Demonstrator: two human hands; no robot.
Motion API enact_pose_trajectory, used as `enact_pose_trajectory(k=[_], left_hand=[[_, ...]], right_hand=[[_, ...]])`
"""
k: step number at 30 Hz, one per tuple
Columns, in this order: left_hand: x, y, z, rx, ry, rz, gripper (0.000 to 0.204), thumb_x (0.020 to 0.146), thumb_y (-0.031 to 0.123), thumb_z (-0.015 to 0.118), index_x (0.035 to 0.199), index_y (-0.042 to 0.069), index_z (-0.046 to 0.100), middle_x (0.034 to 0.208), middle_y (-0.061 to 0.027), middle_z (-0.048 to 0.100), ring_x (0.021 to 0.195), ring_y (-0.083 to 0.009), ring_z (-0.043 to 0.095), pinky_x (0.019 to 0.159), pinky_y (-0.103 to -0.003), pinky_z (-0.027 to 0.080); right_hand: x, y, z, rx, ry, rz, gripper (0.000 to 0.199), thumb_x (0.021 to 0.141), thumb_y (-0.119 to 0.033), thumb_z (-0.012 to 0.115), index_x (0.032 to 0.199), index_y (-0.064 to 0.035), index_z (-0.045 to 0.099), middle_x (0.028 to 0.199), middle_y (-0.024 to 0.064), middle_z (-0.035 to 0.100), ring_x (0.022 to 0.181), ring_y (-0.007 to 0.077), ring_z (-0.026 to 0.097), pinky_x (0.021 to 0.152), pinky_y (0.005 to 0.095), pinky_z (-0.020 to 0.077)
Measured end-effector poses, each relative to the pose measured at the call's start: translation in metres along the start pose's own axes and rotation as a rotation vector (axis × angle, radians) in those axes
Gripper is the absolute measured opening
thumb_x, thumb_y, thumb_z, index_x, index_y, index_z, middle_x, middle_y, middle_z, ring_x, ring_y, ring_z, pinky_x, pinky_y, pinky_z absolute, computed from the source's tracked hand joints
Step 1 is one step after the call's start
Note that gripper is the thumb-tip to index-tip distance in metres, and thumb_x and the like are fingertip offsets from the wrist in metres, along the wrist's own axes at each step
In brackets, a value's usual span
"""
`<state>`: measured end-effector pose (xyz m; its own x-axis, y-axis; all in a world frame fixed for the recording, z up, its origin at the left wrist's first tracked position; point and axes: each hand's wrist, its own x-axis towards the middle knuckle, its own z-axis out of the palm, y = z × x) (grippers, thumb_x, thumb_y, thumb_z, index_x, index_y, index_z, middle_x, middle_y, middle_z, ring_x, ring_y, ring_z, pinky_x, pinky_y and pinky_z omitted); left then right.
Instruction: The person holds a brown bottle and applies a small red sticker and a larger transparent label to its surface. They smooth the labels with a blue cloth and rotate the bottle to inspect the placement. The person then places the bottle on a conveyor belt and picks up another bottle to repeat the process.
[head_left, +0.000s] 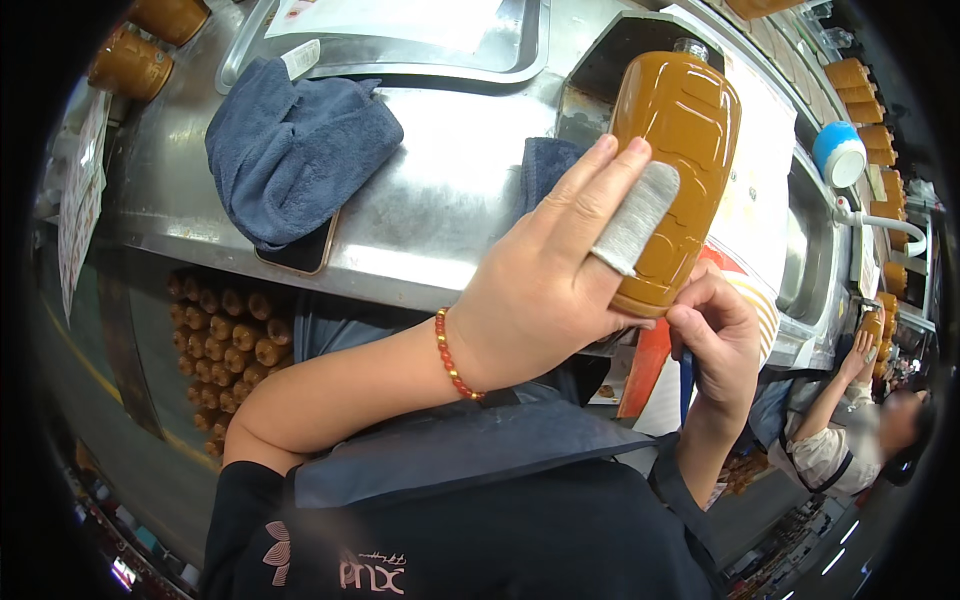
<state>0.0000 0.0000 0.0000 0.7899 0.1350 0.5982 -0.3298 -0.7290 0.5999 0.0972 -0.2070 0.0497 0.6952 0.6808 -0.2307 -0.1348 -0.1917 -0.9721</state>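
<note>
A glossy brown flat-sided bottle (690,130) with moulded panels tilts over the worktop, its clear neck at the far end. My left hand (550,250) grips it across its lower half, fingers laid along the front and thumb hidden behind. A grey cloth sleeve (640,220) covers one of its fingers. At the bottle's near bottom corner my right hand (720,335) is closed, thumb and forefinger pinched together against the edge. Below its fingers a thin blue strip (686,385) shows; whether the hand holds it cannot be made out.
A dark blue towel (295,150) lies on the steel worktop (440,150), partly over a phone (300,250). Behind is a metal tray (540,40). Several brown bottles (230,340) are stacked below left. To the right, another person (835,430) works near a blue-and-white container (840,155).
</note>
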Motion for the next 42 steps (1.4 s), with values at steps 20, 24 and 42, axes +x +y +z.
enact_pose_trajectory(k=[20, 24, 42], left_hand=[[-0.012, -0.004, -0.011, -0.211, -0.114, -0.217, 0.079, 0.091, 0.055, 0.075, 0.111, -0.02, 0.062, 0.157, -0.038, 0.03, 0.143, -0.0503, 0.041, 0.114, -0.048, 0.041], [-0.012, -0.004, -0.009, -0.216, -0.11, -0.221, 0.09, 0.088, 0.046, 0.081, 0.148, -0.009, 0.045, 0.159, -0.0309, 0.034, 0.149, -0.043, 0.035, 0.12, -0.046, 0.032], [0.004, 0.002, -0.008, -0.021, -0.098, -0.029, 0.105, 0.075, 0.038, 0.091, 0.155, -0.006, 0.039, 0.164, -0.0259, 0.03, 0.149, -0.0441, 0.038, 0.121, -0.047, 0.037]], right_hand=[[-0.005, -0.008, -0.001, -0.095, 0.025, 0.018, 0.011, 0.09, 0.002, 0.075, 0.09, 0.0001, 0.065, 0.097, 0.0061, 0.058, 0.087, 0.0119, 0.054, 0.077, 0.0248, 0.0426], [-0.001, -0.003, -0.001, -0.092, 0.03, 0.004, 0.01, 0.09, 0.002, 0.075, 0.089, 0.0006, 0.065, 0.096, 0.0052, 0.059, 0.085, 0.0105, 0.054, 0.075, 0.0233, 0.0421], [0.001, -0.008, -0.003, -0.05, -0.024, -0.017, 0.013, 0.09, 0.0, 0.078, 0.087, 0.0006, 0.065, 0.091, 0.0031, 0.064, 0.074, 0.0043, 0.056, 0.065, 0.0198, 0.0446]])
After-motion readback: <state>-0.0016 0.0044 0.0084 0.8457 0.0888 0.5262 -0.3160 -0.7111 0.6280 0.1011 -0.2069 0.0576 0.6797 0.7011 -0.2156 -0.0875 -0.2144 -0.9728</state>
